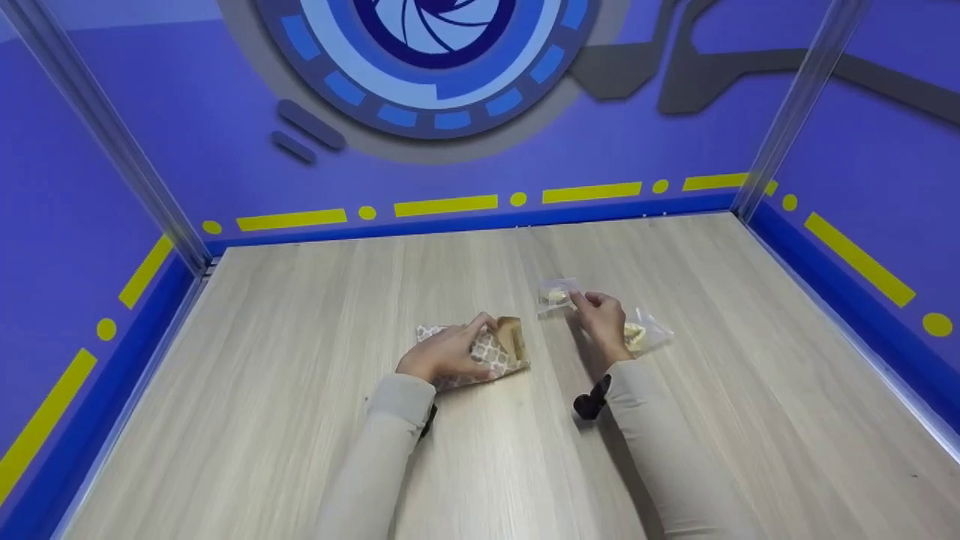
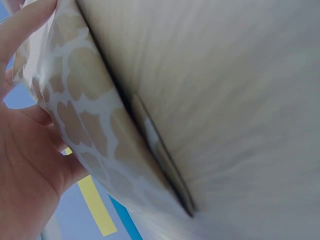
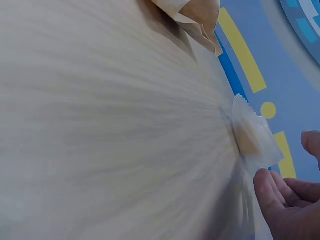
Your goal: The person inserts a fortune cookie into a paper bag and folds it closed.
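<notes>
My left hand (image 1: 448, 352) grips a paper bag (image 1: 491, 354) printed with tan blotches on white. Its brown inside shows at the right-hand mouth end, held partly apart. In the left wrist view the bag (image 2: 90, 115) lies flat along the tabletop, with thumb and fingers at opposite edges. At the right corner of a small clear packet (image 1: 555, 295) with pale yellowish contents is my right hand (image 1: 602, 321). The right wrist view has that packet (image 3: 252, 137) just beyond the fingertips, the thumb apart from the fingers. A second clear packet (image 1: 646, 333) lies partly behind this hand.
The wood-grain table (image 1: 300, 315) bears the bag and both packets. Blue-purple panels (image 1: 225, 112) with yellow markings enclose its back and sides. Metal posts (image 1: 795, 112) stand at the back corners. A dark wrist device (image 1: 590, 405) sits at the right cuff.
</notes>
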Demonstrator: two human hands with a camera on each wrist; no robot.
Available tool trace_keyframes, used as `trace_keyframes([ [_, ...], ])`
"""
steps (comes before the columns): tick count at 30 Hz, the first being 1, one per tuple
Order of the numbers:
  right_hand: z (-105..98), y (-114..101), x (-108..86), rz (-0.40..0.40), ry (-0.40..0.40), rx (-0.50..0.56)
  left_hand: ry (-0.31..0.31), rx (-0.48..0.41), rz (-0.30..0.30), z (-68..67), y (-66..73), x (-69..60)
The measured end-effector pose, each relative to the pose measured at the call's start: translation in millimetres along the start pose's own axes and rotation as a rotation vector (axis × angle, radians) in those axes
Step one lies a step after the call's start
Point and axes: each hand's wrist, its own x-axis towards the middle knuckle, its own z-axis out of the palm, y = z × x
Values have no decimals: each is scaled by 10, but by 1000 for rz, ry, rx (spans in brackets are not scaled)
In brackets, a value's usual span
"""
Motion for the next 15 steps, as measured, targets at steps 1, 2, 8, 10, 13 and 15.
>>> trace_keyframes([
  [1,3,0,-2,7,-4,-2,0,1,0,-2,-2,0],
  [2,10,1,0,15,-3,-4,0,0,-1,-4,-3,2],
  [8,49,22,-6,62,-68,89,-4,10,-14,0,-12,3],
  [10,60,41,-2,65,-87,111,-4,11,-15,1,-12,0],
  [13,77,60,9,57,-86,122,0,9,-15,-2,-4,-6],
  [15,80,66,18,51,-90,133,1,8,-13,-7,1,-10],
])
